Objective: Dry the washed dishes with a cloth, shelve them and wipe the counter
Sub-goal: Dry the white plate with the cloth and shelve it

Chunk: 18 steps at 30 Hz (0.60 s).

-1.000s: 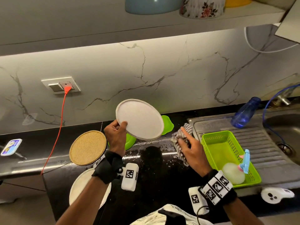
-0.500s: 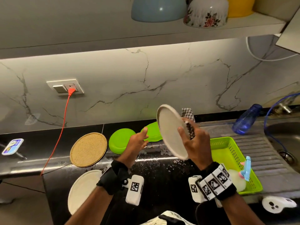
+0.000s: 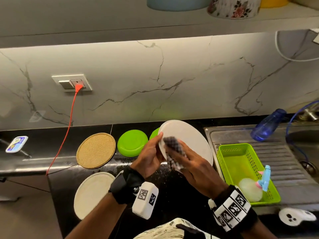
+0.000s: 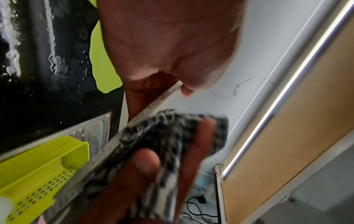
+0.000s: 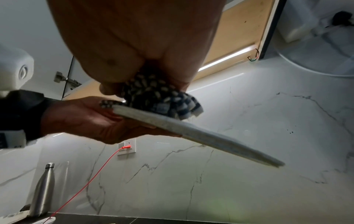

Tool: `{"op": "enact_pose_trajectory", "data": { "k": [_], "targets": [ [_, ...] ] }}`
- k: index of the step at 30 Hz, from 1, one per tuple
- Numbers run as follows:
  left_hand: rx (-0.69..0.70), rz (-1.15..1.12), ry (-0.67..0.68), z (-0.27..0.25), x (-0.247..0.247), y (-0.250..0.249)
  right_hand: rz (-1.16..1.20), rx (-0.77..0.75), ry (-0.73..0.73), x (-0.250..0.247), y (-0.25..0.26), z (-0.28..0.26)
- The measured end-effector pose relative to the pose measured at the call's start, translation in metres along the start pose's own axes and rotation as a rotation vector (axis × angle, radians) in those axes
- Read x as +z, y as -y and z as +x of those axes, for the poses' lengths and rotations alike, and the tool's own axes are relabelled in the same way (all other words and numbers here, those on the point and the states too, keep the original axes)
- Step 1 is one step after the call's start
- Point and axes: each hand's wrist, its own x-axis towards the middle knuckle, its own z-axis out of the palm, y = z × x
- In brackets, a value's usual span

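Over the wet black counter (image 3: 172,192) I hold up a white plate (image 3: 191,138), tilted with its face toward me. My left hand (image 3: 153,150) grips its left rim, thumb over the edge (image 4: 161,98). My right hand (image 3: 183,156) holds a bunched black-and-white checkered cloth (image 3: 170,144) and presses it on the plate's face near that rim. In the right wrist view the cloth (image 5: 159,101) lies on top of the plate (image 5: 201,134), with my left hand (image 5: 90,119) below. A second white plate (image 3: 93,194) lies at the counter's front left.
Two green plates (image 3: 132,143) and a cork mat (image 3: 96,150) lie near the wall. A green basket (image 3: 241,168) with a scrubber stands on the steel drainboard (image 3: 284,163), a blue bottle (image 3: 269,125) behind it. Bowls stand on the shelf (image 3: 172,19) above. A red cable (image 3: 67,131) hangs from the socket.
The plate passed toward the right and turned edge-on, then came back with its face toward me. My left hand re-gripped its left rim, and my right hand brought the cloth onto its face.
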Motion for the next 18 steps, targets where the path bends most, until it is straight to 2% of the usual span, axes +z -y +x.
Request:
{"op": "enact_pose_trajectory", "data": {
  "k": [1,4,6,7,8,10,13,16,18],
  "targets": [
    [0.018,0.015,-0.016,-0.001,-0.001,-0.001,0.085,0.067,-0.039,-0.004,-0.001,0.000],
    [0.045,0.049,-0.043,-0.005,-0.009,0.001,0.301,0.357,-0.285,-0.018,-0.012,0.007],
    [0.050,0.055,-0.035,-0.009,-0.010,0.001,0.232,0.426,-0.416,-0.028,-0.022,0.014],
    [0.055,0.067,-0.031,-0.010,-0.010,0.003,0.206,0.421,-0.423,-0.030,-0.025,0.016],
    [0.063,0.084,-0.032,-0.012,-0.008,0.003,0.234,0.399,-0.391,-0.029,-0.026,0.017],
    [0.082,0.092,-0.039,-0.013,-0.002,0.004,0.314,0.333,-0.198,-0.016,-0.022,0.014],
    [0.096,0.103,-0.037,-0.011,0.002,0.003,0.159,0.147,0.066,0.012,-0.005,0.003],
    [0.097,0.086,-0.058,-0.011,-0.001,-0.001,0.218,0.094,0.144,0.017,0.011,0.002],
    [0.082,0.076,-0.009,-0.014,-0.002,-0.001,0.216,0.077,0.155,0.017,0.011,0.007]
  ]
}}
